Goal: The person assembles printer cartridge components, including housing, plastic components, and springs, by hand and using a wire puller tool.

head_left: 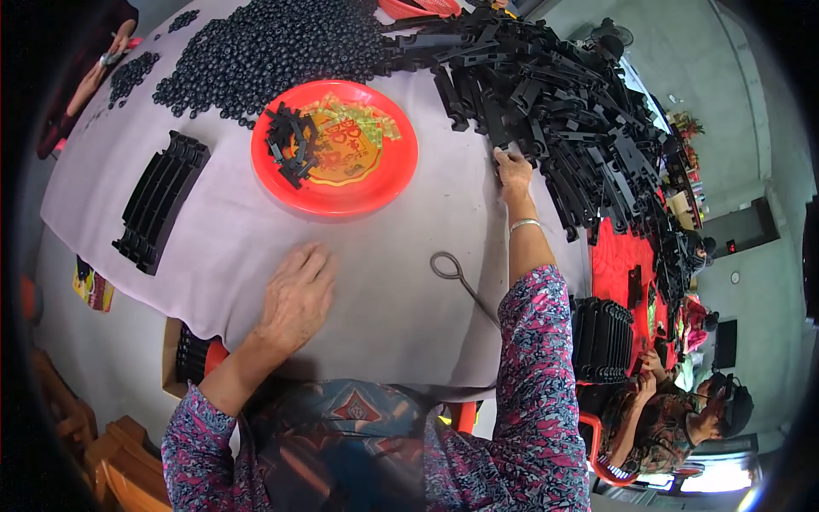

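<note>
Tablecloth [401,299], right hand [514,171] outstretched to black parts [554,107]

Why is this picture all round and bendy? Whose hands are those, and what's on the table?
A person is wearing a camera on their head. It looks down through a very wide lens, which bends straight edges. Those are the person's own bare hands. On the pale cloth are a red plate with little black and yellowish pieces, lots of small round black pieces, and a big pile of long black parts. The right hand touches that pile's edge; I can't tell if it's gripping anything. The left hand seems to hold nothing.
</note>
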Motion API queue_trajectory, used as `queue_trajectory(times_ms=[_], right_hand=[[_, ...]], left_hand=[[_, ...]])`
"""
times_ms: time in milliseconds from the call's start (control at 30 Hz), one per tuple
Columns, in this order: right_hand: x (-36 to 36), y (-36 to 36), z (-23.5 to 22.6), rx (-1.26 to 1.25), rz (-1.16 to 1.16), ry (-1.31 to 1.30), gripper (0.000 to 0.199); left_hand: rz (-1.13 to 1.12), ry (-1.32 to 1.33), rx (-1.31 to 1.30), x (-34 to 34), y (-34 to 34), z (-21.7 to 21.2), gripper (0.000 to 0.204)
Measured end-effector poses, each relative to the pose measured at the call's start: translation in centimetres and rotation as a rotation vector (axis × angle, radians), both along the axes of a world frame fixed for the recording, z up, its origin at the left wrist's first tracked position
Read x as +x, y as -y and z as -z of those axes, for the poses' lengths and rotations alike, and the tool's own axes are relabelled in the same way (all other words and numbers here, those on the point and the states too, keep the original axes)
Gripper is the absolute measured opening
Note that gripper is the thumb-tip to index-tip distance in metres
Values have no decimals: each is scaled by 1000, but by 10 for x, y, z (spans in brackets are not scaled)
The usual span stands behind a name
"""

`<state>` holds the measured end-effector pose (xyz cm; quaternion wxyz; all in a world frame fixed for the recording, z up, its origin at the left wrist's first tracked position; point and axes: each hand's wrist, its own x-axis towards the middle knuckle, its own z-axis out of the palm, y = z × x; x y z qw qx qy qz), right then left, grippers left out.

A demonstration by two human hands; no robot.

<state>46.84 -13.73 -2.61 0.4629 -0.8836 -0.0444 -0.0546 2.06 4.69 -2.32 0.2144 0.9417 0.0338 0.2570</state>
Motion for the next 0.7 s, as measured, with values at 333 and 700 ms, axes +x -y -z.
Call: queue_trajectory(times_ms=[333,700], right_hand=[[-127,32,-42,463,-215,-341,15],[-302,31,-32,-42,-683,467,30]], left_hand=[[5,19,-64,-5,3,0,25],[-159,238,-636,-8,-7,2,45]])
